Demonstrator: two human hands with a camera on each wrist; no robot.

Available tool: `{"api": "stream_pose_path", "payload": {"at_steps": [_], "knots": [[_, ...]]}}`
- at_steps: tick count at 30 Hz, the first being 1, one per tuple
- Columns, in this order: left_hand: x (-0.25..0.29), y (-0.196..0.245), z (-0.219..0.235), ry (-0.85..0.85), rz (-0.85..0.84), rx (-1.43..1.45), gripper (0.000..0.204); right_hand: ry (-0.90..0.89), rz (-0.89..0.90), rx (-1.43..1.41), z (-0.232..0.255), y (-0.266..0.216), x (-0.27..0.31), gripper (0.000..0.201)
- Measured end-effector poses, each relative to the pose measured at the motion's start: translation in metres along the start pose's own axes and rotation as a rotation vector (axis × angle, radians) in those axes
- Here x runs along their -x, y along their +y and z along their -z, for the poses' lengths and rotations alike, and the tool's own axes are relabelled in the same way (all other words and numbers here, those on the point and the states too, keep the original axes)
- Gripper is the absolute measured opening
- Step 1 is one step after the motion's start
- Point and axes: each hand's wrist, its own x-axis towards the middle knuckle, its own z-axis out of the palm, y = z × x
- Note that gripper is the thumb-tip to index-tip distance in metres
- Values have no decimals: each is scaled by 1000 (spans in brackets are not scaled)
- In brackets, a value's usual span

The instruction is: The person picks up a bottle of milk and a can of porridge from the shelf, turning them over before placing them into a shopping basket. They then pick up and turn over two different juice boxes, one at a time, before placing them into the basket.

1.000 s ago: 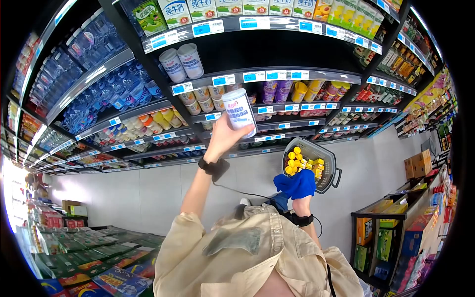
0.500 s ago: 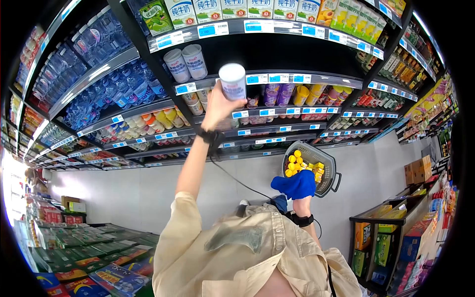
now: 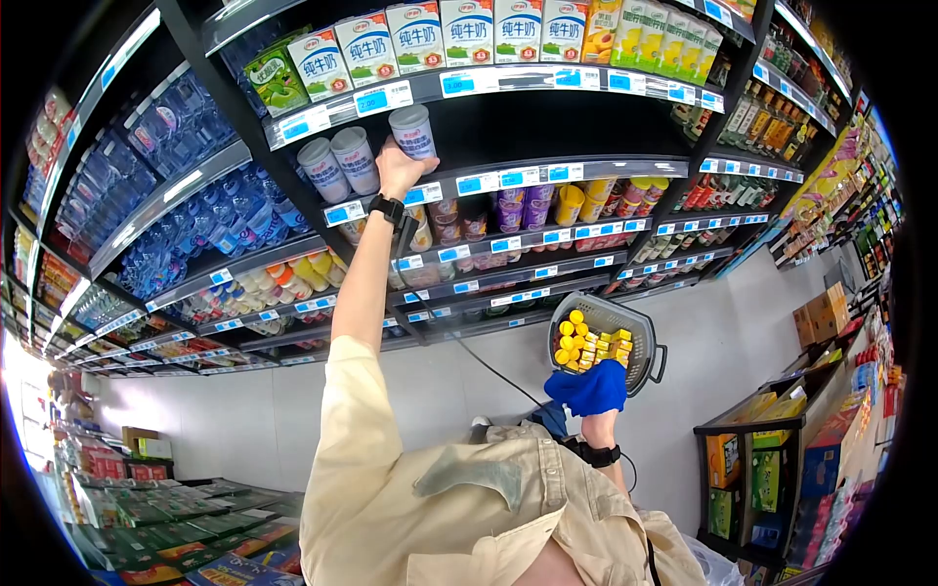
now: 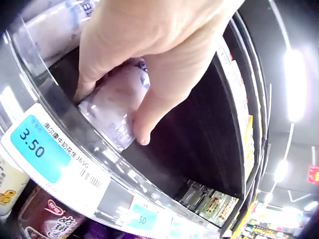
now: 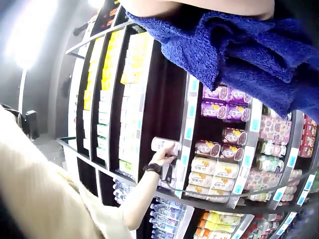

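My left hand [image 3: 399, 172] grips a white can with blue lettering [image 3: 412, 134] on the shelf, just right of two matching cans [image 3: 354, 162]. In the left wrist view, the thumb and fingers straddle the lower part of the can [image 4: 115, 107], whose base is right at the shelf's clear front lip. Low in front of the body, my right hand [image 3: 599, 428] holds a blue towel [image 3: 589, 389], which hides its fingers. The towel's folds [image 5: 234, 50] hang across the top of the right wrist view.
A grey basket [image 3: 642, 342] with yellow-capped containers [image 3: 575, 337] stands on the floor beyond the towel. Milk cartons [image 3: 417, 39] line the shelf above; cups and cans fill those below. Bottled water [image 3: 147, 146] is at left. A cable [image 3: 479, 359] runs from the left wrist.
My left hand has carried the can up and forward from in front of the shelves to the shelf beside the two matching cans. The right hand stays low with the towel.
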Motion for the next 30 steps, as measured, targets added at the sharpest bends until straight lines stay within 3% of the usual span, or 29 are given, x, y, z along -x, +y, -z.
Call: {"api": "stream_pose_path", "payload": {"at_steps": [5,9,13,15,16,17,19,21,25,30], "knots": [[-11,-26,-17,-5,-58,-29,73,-48,22,50,9,10,-9,6],[-8,-24,-22,81,-125,-72,76,-86,-79,97,-21,-18,1,4],[1,-14,-11,28,-83,-60,90,-123,-66,63,-16,-3,-4,4],[4,-24,-10,138,-173,37,93,-152,-41,66,-9,5,-8,5],[22,-3,4,238,-201,88,88,-150,-41,46,-13,4,-8,5],[31,10,15,303,-240,329,67,-146,-42,26,-16,4,-8,6],[51,41,61,418,-407,-25,52,-168,-80,66,-18,2,-7,7],[46,42,84,505,-521,-336,48,-198,-131,86,-18,2,-5,9],[34,9,95,206,-485,-501,52,-269,-201,81,-22,4,-7,10],[33,-1,81,325,-496,-567,49,-194,-253,-2,-20,12,-2,5]]}}
